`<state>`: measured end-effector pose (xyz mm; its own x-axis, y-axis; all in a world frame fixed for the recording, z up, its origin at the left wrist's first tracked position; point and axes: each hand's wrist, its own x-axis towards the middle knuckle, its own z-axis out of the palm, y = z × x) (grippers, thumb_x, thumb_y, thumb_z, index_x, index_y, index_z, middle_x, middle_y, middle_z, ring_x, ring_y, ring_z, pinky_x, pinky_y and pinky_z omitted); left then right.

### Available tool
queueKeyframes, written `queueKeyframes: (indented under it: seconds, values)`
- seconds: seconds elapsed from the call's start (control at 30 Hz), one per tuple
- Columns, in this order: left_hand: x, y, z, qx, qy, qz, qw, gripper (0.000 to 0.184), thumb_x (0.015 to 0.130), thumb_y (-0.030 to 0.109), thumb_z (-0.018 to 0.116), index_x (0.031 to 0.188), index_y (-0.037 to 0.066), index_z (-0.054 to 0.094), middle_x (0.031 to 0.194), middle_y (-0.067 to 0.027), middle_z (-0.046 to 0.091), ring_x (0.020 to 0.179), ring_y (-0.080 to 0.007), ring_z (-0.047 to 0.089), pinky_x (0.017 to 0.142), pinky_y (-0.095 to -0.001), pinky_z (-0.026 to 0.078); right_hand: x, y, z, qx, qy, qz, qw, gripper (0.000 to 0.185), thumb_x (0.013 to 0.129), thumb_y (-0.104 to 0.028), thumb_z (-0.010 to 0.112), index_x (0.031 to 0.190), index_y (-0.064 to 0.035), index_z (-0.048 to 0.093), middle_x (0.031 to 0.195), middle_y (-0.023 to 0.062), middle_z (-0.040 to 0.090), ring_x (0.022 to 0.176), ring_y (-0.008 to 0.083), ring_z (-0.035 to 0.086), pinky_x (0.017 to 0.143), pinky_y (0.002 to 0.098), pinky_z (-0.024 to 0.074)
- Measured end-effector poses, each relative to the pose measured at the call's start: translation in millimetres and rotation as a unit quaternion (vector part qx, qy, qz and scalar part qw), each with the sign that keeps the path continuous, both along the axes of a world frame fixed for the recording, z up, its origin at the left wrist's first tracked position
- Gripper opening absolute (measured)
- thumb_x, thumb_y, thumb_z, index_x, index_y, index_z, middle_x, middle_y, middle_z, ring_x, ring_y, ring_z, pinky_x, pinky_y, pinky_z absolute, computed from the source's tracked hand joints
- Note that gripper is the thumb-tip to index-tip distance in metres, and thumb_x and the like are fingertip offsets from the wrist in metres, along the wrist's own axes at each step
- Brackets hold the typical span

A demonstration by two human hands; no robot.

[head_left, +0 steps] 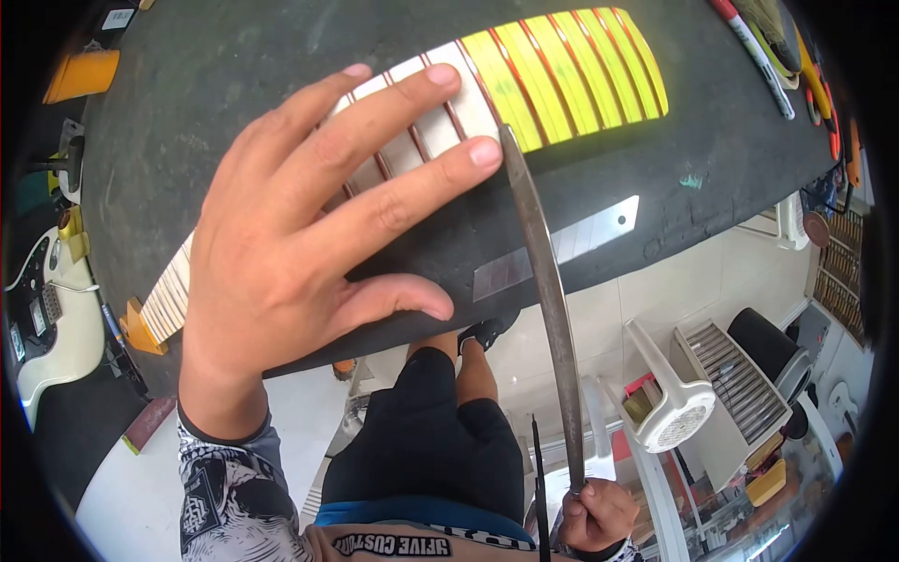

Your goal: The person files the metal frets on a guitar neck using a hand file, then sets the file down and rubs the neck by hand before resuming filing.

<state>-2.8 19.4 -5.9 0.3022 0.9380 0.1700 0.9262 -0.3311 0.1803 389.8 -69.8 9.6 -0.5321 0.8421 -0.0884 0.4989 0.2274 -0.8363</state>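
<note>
A guitar neck lies across the dark work surface, its frets running crosswise. Yellow tape covers the wood between the frets at its right end, and whitish strips cover the part nearer my hand. My left hand rests on the neck, palm down with the fingers spread. A long, slightly curved metal file is in my right hand, which is closed around its near end. The file's far tip is at the neck's near edge, close to my left index fingertip. Below the neck lies a thin, shiny strip with a hole.
The dark work mat has its edge just before my legs. A marker and other tools lie at the right. A cream guitar body is at the left. White stools and a slatted drawer unit stand below on the right.
</note>
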Motion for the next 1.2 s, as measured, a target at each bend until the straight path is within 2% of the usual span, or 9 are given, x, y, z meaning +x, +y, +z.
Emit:
queueKeyframes:
  seconds: [0.1,0.2,0.3,0.4,0.5,0.6,0.83,0.9,1.2]
  values:
    - [1,0,0,-0.006,-0.011,0.007,1.000,0.078,0.066,0.067,0.068,0.126,0.016,0.068,0.135,-0.0143,0.059,0.119,-0.0398,0.058,0.097,-0.0457,0.049,-11,8,2,0.028,-0.005,0.000,1.000,0.036,0.084,0.001,0.062,0.119,-0.0056,0.062,0.062,0.0098,0.062,0.051,0.0195,0.059,0.050,0.0275,0.0469]
    - [1,-1,0,-0.010,-0.021,0.015,1.000,0.077,0.067,0.066,0.068,0.125,0.017,0.068,0.135,-0.0136,0.059,0.119,-0.0399,0.058,0.096,-0.0458,0.049,-37,41,14,-0.030,0.047,0.022,0.998,0.030,0.087,0.005,0.061,0.116,0.0062,0.067,0.078,0.0204,0.068,0.065,0.0303,0.067,0.062,0.0352,0.0553]
    - [1,-1,3,-0.019,-0.026,0.019,0.999,0.075,0.068,0.065,0.068,0.125,0.016,0.068,0.134,-0.0128,0.060,0.118,-0.0402,0.059,0.094,-0.0457,0.050,-64,62,17,-0.006,0.038,0.026,0.999,0.028,0.087,0.005,0.061,0.114,0.0065,0.067,0.079,0.0204,0.068,0.066,0.0308,0.067,0.062,0.0355,0.0553]
    - [1,0,5,-0.033,-0.036,0.025,0.998,0.074,0.069,0.065,0.067,0.125,0.016,0.068,0.134,-0.0124,0.060,0.117,-0.0406,0.059,0.093,-0.0461,0.050,-91,73,9,0.051,-0.001,0.021,0.998,0.037,0.085,0.001,0.062,0.122,-0.0019,0.062,0.062,0.0095,0.061,0.053,0.0183,0.059,0.052,0.0265,0.0465]
    - [1,1,7,-0.046,-0.038,0.030,0.998,0.073,0.070,0.064,0.067,0.125,0.016,0.068,0.135,-0.0122,0.060,0.117,-0.0410,0.058,0.092,-0.0468,0.050,-117,104,3,0.017,0.027,0.046,0.998,0.037,0.085,0.001,0.062,0.122,0.0012,0.062,0.062,0.0095,0.061,0.054,0.0171,0.058,0.053,0.0265,0.0460]
    - [1,1,6,-0.048,-0.036,0.027,0.998,0.072,0.070,0.064,0.066,0.125,0.017,0.068,0.135,-0.0118,0.059,0.117,-0.0414,0.058,0.091,-0.0474,0.050,-120,111,3,-0.032,0.035,0.022,0.999,0.037,0.080,0.005,0.069,0.116,0.0013,0.067,0.076,0.0165,0.068,0.061,0.0241,0.067,0.057,0.0288,0.0542]
    - [0,0,7,-0.064,-0.031,0.030,0.997,0.071,0.070,0.065,0.065,0.124,0.019,0.069,0.136,-0.0104,0.059,0.116,-0.0416,0.058,0.090,-0.0478,0.050,-14,23,2,0.080,-0.065,0.023,0.994,0.029,0.081,0.001,0.062,0.110,-0.0026,0.062,0.071,0.0115,0.066,0.054,0.0224,0.061,0.053,0.0305,0.0488]
    - [0,0,6,-0.063,-0.029,0.029,0.997,0.071,0.070,0.065,0.065,0.124,0.019,0.069,0.136,-0.0104,0.059,0.117,-0.0415,0.058,0.090,-0.0480,0.049,6,8,8,0.030,-0.060,0.016,0.998,0.029,0.081,0.001,0.062,0.109,-0.0034,0.061,0.072,0.0123,0.066,0.054,0.0231,0.062,0.053,0.0313,0.0494]
    - [1,0,7,-0.065,-0.025,0.029,0.997,0.074,0.070,0.065,0.065,0.126,0.018,0.067,0.136,-0.0111,0.058,0.118,-0.0421,0.057,0.091,-0.0485,0.049,-73,73,10,0.027,-0.031,0.044,0.998,0.036,0.082,0.003,0.063,0.118,-0.0007,0.063,0.071,0.0129,0.066,0.058,0.0223,0.062,0.056,0.0290,0.0497]
